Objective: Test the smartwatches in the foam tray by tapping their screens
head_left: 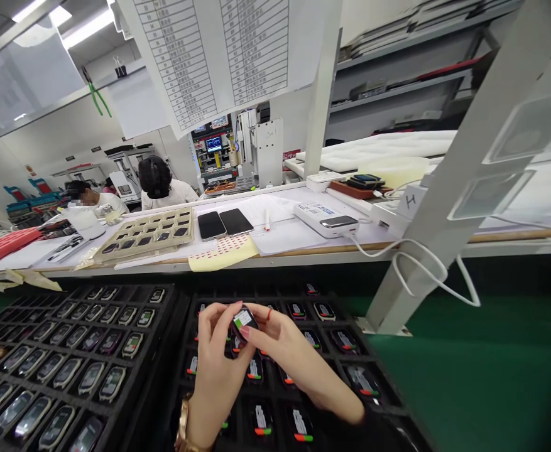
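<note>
My left hand (218, 364) and my right hand (287, 351) meet over a black tray (188, 339) of small watch bodies. Together they pinch one watch body (244, 320) with a white and green sticker on its face, held a little above the tray. Fingers of both hands are closed on its edges. A gold watch band shows on my left wrist. Below the hands lie several watch bodies (298, 427) with red and green tabs, each in its own pocket.
A second black tray (162, 295) of watch bodies sits to the left. Beyond is a white bench with two phones (222, 223), a beige tray (149, 233), a yellow sticker sheet (223, 251), a power bank (327, 220) and cable. A slanted white post (449, 188) rises at right over green matting. Two people sit further back.
</note>
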### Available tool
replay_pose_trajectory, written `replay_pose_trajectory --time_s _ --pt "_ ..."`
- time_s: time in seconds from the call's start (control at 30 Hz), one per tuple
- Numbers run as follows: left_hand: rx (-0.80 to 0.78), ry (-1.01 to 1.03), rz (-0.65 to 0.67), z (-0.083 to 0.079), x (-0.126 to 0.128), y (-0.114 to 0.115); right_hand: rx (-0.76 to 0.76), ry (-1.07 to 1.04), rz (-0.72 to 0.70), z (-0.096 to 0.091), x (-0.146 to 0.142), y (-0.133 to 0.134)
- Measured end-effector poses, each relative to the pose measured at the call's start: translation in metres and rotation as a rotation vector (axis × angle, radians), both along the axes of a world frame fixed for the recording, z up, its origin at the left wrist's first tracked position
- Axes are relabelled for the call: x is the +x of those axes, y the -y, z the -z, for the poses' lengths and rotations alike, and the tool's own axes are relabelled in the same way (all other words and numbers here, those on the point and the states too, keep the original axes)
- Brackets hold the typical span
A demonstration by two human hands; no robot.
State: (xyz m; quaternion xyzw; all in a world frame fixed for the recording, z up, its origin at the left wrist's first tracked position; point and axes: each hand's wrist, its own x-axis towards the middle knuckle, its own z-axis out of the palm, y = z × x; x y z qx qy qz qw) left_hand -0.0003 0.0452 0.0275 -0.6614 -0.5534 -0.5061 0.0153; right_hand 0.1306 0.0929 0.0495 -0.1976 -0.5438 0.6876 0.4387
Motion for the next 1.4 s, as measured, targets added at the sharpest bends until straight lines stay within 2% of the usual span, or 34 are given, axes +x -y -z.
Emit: replay_pose_trajectory --time_s 0.2,0.37,0.43,0.83,1.13,1.4 --pt "-0.03 0.029 0.029 0.002 -0.005 0.002 0.012 0.0 -0.011 0.009 0.002 -0.002" --pt "-0.033 -0.001 0.051 -0.002 -0.012 -0.001 -0.137 -0.097 -0.101 0.017 0.01 -0.007" --pt "-0.022 -0.015 0.051 -0.005 -0.013 -0.003 -0.148 -0.113 -0.122 0.016 0.01 -0.008" --pt "-0.083 0.007 0.043 -0.01 -0.007 0.002 0.056 -0.032 -0.188 0.004 0.022 -0.011" --pt "-0.07 0.028 0.106 -0.015 -0.002 -0.005 0.086 -0.129 -0.139 -0.003 0.025 -0.006" --pt "-0.039 0.095 0.198 -0.022 0.003 -0.017 0.127 -0.111 -0.002 -0.003 0.024 -0.008"
